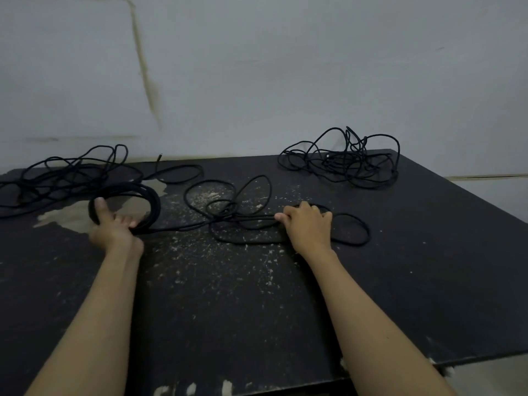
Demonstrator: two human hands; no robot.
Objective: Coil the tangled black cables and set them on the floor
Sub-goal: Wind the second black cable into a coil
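My left hand [114, 227] grips a partly wound coil of black cable [151, 201] at its near side, thumb up inside the loop. From the coil a strand runs right into loose, tangled loops [228, 212] in the middle of the table. My right hand [307, 224] holds that strand with curled fingers, more loops [354, 230] lying beyond it. A second tangled cable [65, 172] lies at the far left. A third tangle [343, 158] sits at the far right corner.
The black table [228, 295] is worn, with pale scuffs and bare patches, and stands against a grey-white wall [257, 67]. Its right edge runs diagonally from the far corner toward the near right; the front edge is chipped.
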